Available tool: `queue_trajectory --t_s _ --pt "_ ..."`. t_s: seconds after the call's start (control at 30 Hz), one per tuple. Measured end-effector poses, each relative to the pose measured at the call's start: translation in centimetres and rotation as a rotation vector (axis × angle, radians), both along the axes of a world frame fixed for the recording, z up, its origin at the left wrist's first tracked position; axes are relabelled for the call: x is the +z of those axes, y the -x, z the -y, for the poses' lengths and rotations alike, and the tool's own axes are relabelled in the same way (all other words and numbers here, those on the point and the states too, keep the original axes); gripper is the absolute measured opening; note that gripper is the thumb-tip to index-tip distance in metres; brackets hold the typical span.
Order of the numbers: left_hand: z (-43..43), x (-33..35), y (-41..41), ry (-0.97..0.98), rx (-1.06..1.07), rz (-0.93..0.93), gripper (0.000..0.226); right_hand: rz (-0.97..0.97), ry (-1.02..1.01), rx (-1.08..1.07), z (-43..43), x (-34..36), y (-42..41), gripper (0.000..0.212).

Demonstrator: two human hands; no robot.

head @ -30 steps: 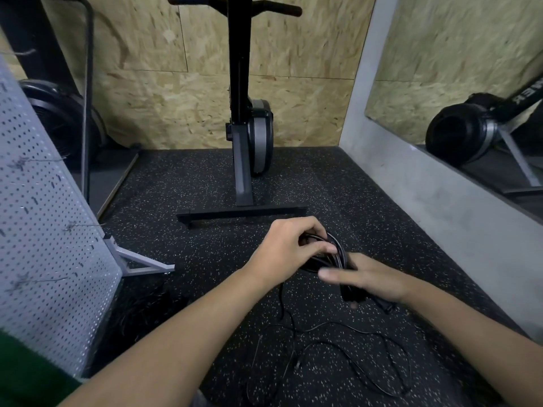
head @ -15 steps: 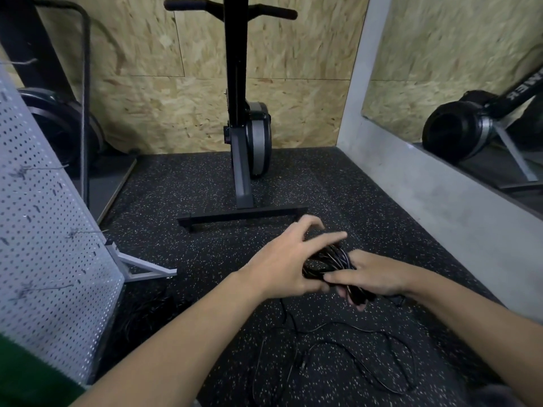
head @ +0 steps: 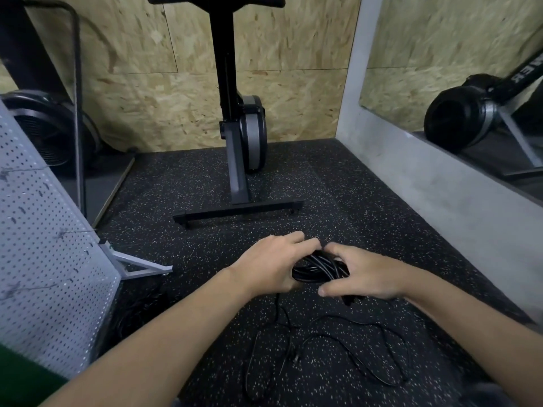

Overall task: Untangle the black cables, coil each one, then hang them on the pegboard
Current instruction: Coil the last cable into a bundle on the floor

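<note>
Speckled black rubber floor (head: 182, 183) fills the middle and lower frame. A white pegboard (head: 44, 259) leans along the left edge, with thin hooks sticking out of it. An upright black exercise machine (head: 241, 142) stands at upper centre, its base bar lying across the floor.

At centre frame, the left hand (head: 270, 265) and the right hand (head: 367, 274) face each other with a coiled bundle of black cable (head: 318, 267) between them. The left hand's fingers curl round the bundle's left side. The right hand wraps its right side, fingers over the top and thumb below. From under the hands, a loose cable (head: 338, 348) trails down and sprawls in open loops on the floor at lower centre.
</note>
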State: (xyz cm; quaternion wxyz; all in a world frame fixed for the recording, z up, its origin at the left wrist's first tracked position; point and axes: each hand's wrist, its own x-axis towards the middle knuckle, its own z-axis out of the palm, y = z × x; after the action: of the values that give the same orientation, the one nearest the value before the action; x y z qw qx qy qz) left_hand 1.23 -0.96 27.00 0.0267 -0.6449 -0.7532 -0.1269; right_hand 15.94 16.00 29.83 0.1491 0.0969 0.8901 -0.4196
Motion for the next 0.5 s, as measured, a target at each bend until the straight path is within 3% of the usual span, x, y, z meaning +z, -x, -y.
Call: queue_trajectory --t_s 0.2,0.3,0.4,0.5 --pt "-1.6 -0.1 -1.2 0.144 0.066 0.066 0.030 -0.044 -0.554 0.044 1.0 -0.7 -1.2 0.032" --pt "-1.7 0.1 -0.8 0.209 0.106 0.270 0.017 -0.177 -0.838 0.127 1.6 -1.0 -1.4 0.036" --pt "-1.4 0.4 -0.3 0.242 0.104 0.457 0.008 -0.230 -0.932 0.189 2.0 -1.2 -1.3 0.030" --pt "-1.0 -0.2 -0.2 0.242 0.103 0.509 0.011 -0.191 -0.938 0.215 2.2 -1.4 -1.0 0.029"
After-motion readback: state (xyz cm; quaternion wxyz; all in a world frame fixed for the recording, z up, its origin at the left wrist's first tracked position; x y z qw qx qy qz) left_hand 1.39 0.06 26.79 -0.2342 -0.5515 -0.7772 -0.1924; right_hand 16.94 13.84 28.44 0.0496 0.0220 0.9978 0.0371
